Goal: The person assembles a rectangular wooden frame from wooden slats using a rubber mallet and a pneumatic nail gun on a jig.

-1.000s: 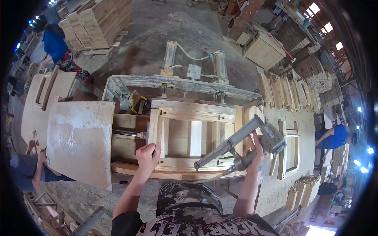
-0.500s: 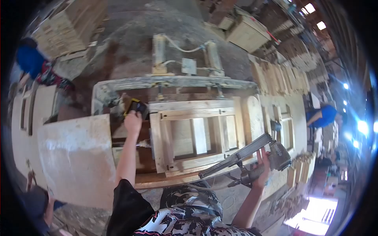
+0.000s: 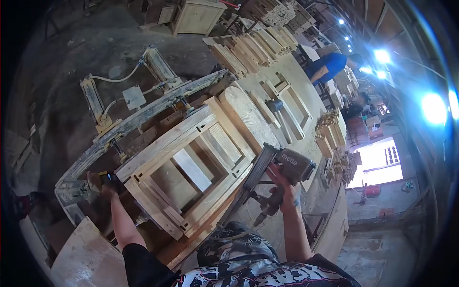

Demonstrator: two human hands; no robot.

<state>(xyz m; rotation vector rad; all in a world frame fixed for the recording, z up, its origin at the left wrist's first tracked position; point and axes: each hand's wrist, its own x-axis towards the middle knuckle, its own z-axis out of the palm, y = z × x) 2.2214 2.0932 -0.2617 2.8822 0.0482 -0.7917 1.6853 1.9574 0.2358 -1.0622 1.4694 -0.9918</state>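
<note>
My right hand (image 3: 286, 187) is closed around the handle of a nail gun (image 3: 296, 165), whose long magazine slants down to the left over the front edge of the clamp table. At the left end of the clamp bed my left hand (image 3: 109, 191) holds a small black and yellow object (image 3: 106, 177), partly hidden and too small to name. Between my hands lies a wooden frame (image 3: 143, 165) with inner slats and dark slots at its corners. Behind it runs a worn metal clamp rail (image 3: 158, 107) with two upright cylinders.
A pale board (image 3: 88, 256) lies at the lower left. Beyond the frame, a mallet (image 3: 275, 106) and another wooden frame (image 3: 299, 103) rest on a table. Stacked wood strips (image 3: 253, 48) stand behind. A person in blue (image 3: 330, 64) bends at the upper right.
The view has turned to the right, so the clamp and frame now appear tilted and further left. Both hands keep their holds. The people at the left have mostly left the view.
</note>
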